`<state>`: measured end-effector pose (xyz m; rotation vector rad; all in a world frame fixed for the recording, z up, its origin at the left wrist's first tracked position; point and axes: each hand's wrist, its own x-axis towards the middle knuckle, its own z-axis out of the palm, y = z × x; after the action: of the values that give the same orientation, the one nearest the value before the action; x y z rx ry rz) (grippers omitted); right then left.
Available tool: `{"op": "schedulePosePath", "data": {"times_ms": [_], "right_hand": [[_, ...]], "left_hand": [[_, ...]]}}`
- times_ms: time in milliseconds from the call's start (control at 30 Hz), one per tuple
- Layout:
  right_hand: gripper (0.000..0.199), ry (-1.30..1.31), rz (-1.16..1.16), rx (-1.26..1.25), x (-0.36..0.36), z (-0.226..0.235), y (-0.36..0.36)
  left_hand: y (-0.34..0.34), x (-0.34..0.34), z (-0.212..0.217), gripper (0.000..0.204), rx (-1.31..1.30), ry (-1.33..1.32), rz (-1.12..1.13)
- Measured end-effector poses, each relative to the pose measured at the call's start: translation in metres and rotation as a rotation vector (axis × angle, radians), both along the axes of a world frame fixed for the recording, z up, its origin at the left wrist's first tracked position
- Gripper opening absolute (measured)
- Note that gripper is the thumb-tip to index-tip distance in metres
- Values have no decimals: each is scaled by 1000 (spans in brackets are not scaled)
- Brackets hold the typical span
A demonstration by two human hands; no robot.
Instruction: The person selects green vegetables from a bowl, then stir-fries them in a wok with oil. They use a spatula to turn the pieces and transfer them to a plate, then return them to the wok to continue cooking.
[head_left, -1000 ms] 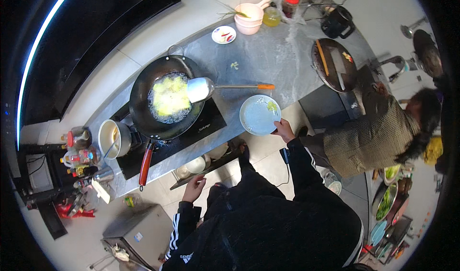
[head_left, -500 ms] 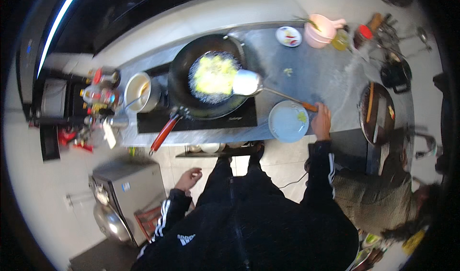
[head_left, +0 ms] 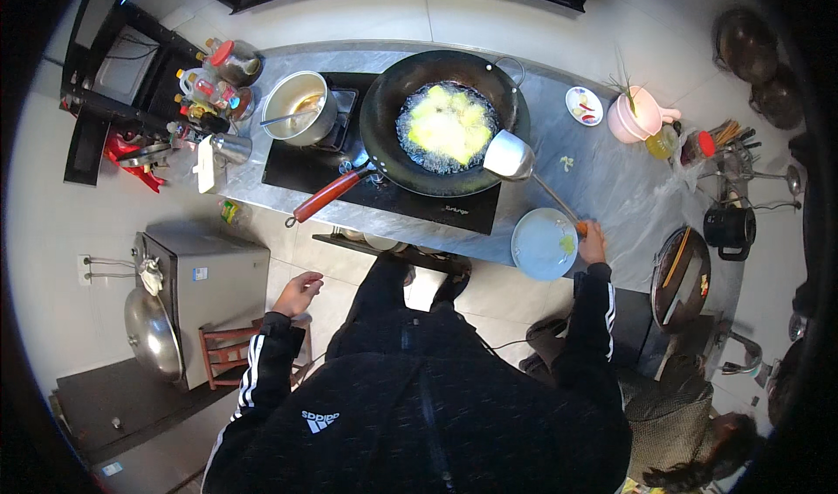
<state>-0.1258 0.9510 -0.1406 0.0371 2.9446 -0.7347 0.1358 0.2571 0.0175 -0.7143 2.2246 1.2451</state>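
Note:
My right hand (head_left: 593, 243) is closed round the wooden end of a long metal wok spatula (head_left: 509, 156), whose blade rests at the right edge of a black wok (head_left: 384, 127). In the wok, a yellow, egg-like mass (head_left: 449, 127) sits in bubbling oil. The wok stands on a black cooktop (head_left: 419, 204), its red-brown handle (head_left: 327, 199) toward the front left. Under the spatula's shaft, near my right hand, is a pale blue plate (head_left: 537, 248) with a few green bits. My left hand (head_left: 299, 293) hangs empty off the counter's front edge, fingers loosely bent and apart.
A pot (head_left: 297, 101) with a spoon stands left of the wok, near sauce bottles (head_left: 205, 88). At the right are a small plate of chillies (head_left: 584, 106), a pink colander (head_left: 635, 114), and a cutting board (head_left: 681, 276) with a knife. Another person (head_left: 672, 424) is at lower right.
The view has shifted, so the wok and counter sit farther right. My right hand keeps hold of the spatula, its blade still at the wok's right side. My left hand stays empty.

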Motion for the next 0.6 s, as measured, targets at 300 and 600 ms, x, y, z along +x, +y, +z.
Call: {"op": "schedulePosePath", "data": {"times_ms": [300,600], "right_hand": [[19,122,-47,-128,43,118,6],[25,-43,-234,23,187,394,-124]], "left_hand": [[-50,-32,16,28,69,141,29],[-87,-160,53,45,165,230,-243]]}}
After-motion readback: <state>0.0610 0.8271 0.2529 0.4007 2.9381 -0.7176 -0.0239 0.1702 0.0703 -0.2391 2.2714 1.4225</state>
